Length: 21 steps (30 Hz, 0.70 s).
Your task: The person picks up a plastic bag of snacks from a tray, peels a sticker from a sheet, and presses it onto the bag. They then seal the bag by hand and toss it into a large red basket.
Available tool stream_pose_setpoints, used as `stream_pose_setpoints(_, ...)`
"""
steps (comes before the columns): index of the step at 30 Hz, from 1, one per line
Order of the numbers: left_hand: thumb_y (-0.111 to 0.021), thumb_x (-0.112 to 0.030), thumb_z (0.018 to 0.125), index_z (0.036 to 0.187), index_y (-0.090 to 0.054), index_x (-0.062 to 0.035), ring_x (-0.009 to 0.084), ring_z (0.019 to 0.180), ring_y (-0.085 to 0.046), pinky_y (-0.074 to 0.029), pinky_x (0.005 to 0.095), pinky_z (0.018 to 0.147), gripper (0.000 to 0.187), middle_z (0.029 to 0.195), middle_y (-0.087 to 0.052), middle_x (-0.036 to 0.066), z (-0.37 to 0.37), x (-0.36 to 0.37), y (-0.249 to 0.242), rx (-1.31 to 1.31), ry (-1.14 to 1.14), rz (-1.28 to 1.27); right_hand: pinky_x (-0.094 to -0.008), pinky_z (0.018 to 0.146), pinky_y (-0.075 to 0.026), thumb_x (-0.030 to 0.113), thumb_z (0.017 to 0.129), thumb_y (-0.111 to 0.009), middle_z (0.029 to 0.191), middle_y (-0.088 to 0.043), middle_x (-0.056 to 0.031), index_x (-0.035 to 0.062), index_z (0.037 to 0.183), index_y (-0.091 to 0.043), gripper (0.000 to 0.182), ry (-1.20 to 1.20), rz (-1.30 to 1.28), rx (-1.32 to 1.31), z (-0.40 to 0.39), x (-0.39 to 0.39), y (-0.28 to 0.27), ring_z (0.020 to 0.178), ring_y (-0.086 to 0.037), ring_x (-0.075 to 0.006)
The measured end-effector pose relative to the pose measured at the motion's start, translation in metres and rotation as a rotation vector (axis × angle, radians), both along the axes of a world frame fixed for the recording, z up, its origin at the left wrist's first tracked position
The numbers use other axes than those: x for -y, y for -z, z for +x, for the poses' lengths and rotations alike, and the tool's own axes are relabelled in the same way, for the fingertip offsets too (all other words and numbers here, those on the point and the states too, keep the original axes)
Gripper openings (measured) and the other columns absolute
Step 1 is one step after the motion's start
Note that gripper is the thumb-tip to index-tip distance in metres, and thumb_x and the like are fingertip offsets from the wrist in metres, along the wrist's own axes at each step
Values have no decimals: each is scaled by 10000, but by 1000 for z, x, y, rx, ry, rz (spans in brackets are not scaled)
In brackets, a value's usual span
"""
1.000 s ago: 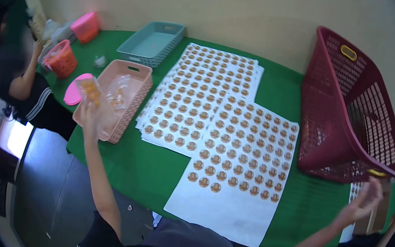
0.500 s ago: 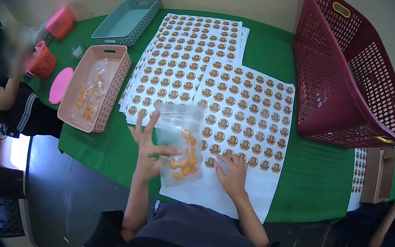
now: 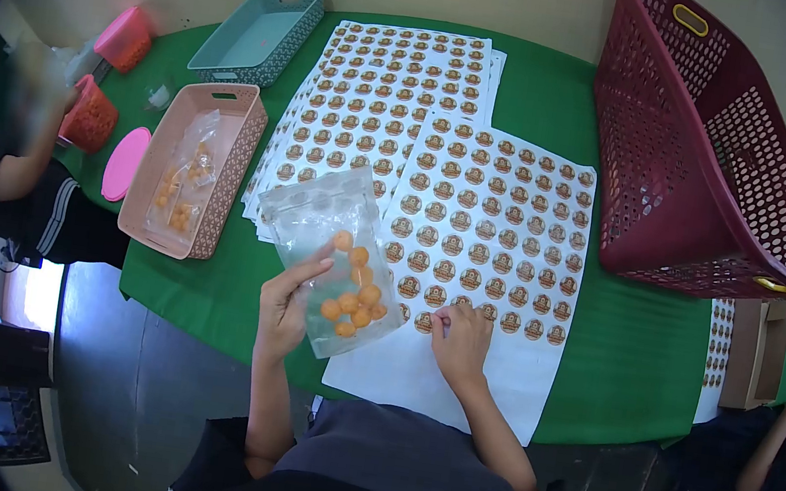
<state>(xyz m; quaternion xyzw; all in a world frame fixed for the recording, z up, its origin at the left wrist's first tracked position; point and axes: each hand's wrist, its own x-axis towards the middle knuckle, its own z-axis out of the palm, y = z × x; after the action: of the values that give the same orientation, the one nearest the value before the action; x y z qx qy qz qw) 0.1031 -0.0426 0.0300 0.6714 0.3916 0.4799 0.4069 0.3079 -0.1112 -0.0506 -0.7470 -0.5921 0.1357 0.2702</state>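
My left hand (image 3: 286,309) grips a clear plastic pouch (image 3: 307,213) by its left edge, thumb laid over the front. Several round orange balls (image 3: 350,302) lie inside the tilted pouch. Beneath it is a white sheet of round brown stickers (image 3: 490,199). My right hand (image 3: 463,341) rests on that sheet at its lowest sticker row. Thumb and index finger are pinched together beside a sticker (image 3: 424,321); what is between them, if anything, is hidden.
More sticker sheets (image 3: 364,91) are stacked behind. A pink basket (image 3: 240,154) with filled pouches and a teal basket (image 3: 281,39) stand left. A large maroon laundry basket (image 3: 640,200) stands right, near a cardboard box (image 3: 745,350). People work at both ends of the green table (image 3: 233,313).
The pouch has turned, its top now leaning left, and my left fingers have closed round its edge. The right thumb and index finger have drawn into a pinch on the sheet.
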Motion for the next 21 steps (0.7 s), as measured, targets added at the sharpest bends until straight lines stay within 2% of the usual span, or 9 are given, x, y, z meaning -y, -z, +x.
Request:
stream_pose_setpoints(4,-338,87,764,1009,-528,40,258,1065,-446,-333,321,907,314,1150,-449,195,3,-1,-9,55,69,-51,-338,668,-318,133,677,-593,715,-500,-33,86,678,-565,55,8,30,53,-2,0,4,718,-475,-207)
stream_pose_setpoints(6,-328,91,768,1023,-520,43,260,1096,-417,-314,324,924,323,1173,-430,194,4,-1,-9,64,63,-88,-336,652,-329,129,679,-588,711,-497,-40,86,675,-563,51,-13,80,-19,0,1,4,717,-478,-210)
stream_pose_setpoints(8,-306,53,761,1074,-476,62,261,1142,-362,-277,331,950,357,1207,-390,197,5,1,-9,200,79,-128,-338,643,-337,127,678,-588,713,-499,-44,85,674,-564,49,-23,62,-29,1,0,3,721,-482,-214)
stream_pose_setpoints(12,-305,-33,748,1120,-420,84,288,1151,-344,-257,346,964,406,1244,-334,207,-1,1,2,341,143,-167,-355,626,-355,125,677,-582,714,-503,-62,73,671,-563,56,-65,-13,22,2,-5,-2,731,-492,-224)
stream_pose_setpoints(15,-309,-100,719,1165,-358,90,323,1139,-349,-285,383,947,487,1270,-286,215,2,0,0,474,269,-145,-365,630,-359,125,681,-570,722,-506,-80,62,691,-550,68,-93,-64,88,2,-8,-4,747,-494,-234)
stream_pose_setpoints(17,-347,-175,757,1171,-348,83,346,1124,-359,-340,418,899,487,1283,-259,211,2,2,-1,711,361,-281,-370,631,-358,125,685,-561,725,-507,-87,58,703,-540,73,-115,-78,90,4,-10,-3,750,-492,-237)
stream_pose_setpoints(19,-362,-202,775,1166,-356,74,340,1111,-376,-362,418,876,478,1281,-265,209,5,2,-1,639,291,-276,-374,632,-357,125,689,-553,728,-507,-94,55,714,-530,79,-138,-93,89,7,-9,-4,754,-491,-241)
stream_pose_setpoints(21,-377,-230,793,1162,-364,64,334,1097,-394,-385,419,853,471,1278,-270,207,6,4,-1,564,213,-272,-382,660,-360,131,694,-538,727,-499,-92,48,726,-512,93,-277,-57,-59,13,-4,-11,754,-474,-260)
